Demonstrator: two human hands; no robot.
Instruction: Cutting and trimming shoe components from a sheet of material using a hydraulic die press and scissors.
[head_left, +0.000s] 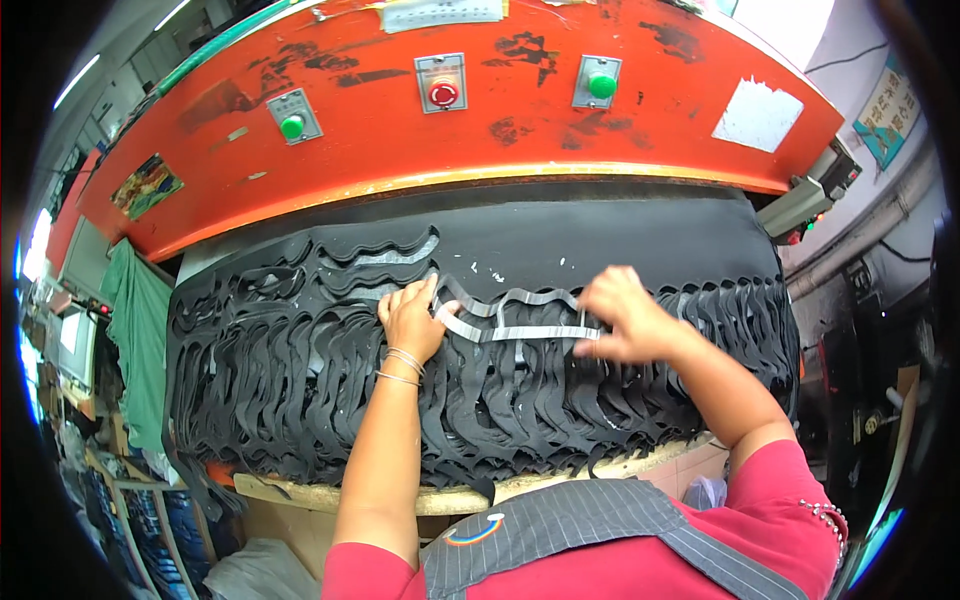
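Observation:
A silvery metal cutting die point(540, 332), a wavy open frame with crossbars, lies over the black sheet material in the middle. My left hand point(412, 318) grips its left end, thumb and fingers closing on the metal edge. At the other end, my right hand point(625, 318) has its fingers curled round the frame, slightly blurred and partly hiding it. Beneath and in front of the die spreads a mass of wavy cut black strips point(470, 390). Just beyond my left hand sit several curved black pieces point(380, 252) with pale gaps between them.
Behind the sheet point(620, 235) rises a red press beam point(370, 120), with a red emergency button point(442, 94) and green buttons point(602, 86) point(292, 126). A wooden table edge point(520, 492) runs before me. Green cloth point(135, 340) hangs at left.

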